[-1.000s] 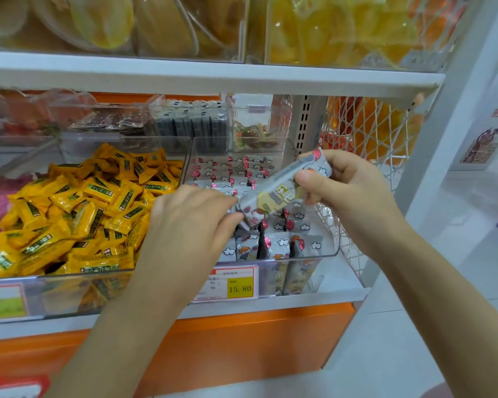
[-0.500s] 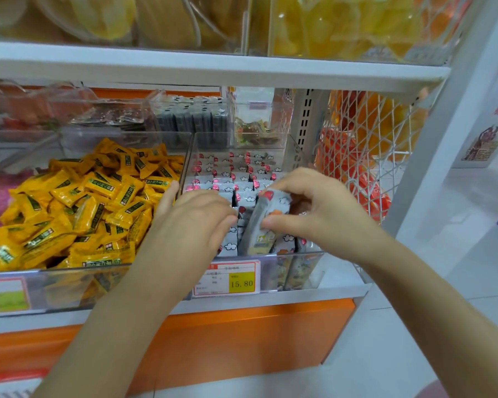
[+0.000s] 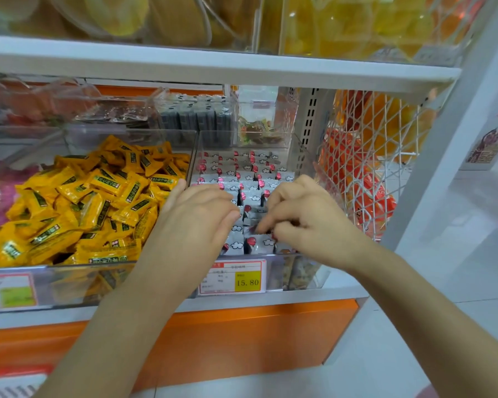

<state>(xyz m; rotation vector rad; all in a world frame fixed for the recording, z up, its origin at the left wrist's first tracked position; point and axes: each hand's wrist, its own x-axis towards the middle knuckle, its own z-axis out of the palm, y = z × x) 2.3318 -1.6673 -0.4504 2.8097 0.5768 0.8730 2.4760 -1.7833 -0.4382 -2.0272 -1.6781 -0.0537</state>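
A clear plastic bin (image 3: 305, 271) on the lower shelf holds several rows of grey-white snack packets (image 3: 242, 168) with red marks, standing on edge. Both my hands are inside its front half. My left hand (image 3: 196, 214) rests on the packets at the bin's left side, fingers bent down onto them, thumb along the divider. My right hand (image 3: 302, 214) pinches the top edge of one snack packet (image 3: 255, 228) between thumb and forefinger, down among the front rows.
Left of it is a bin heaped with yellow wrapped candies (image 3: 98, 202). A price tag (image 3: 233, 278) reading 15.80 is fixed to the bin front. A white wire mesh (image 3: 371, 156) closes the right side. The upper shelf (image 3: 213, 64) overhangs. An orange panel (image 3: 242, 334) sits below.
My right hand lowered the packet from above the bin down into the front rows. My left hand moved forward and settled onto the packets beside it.
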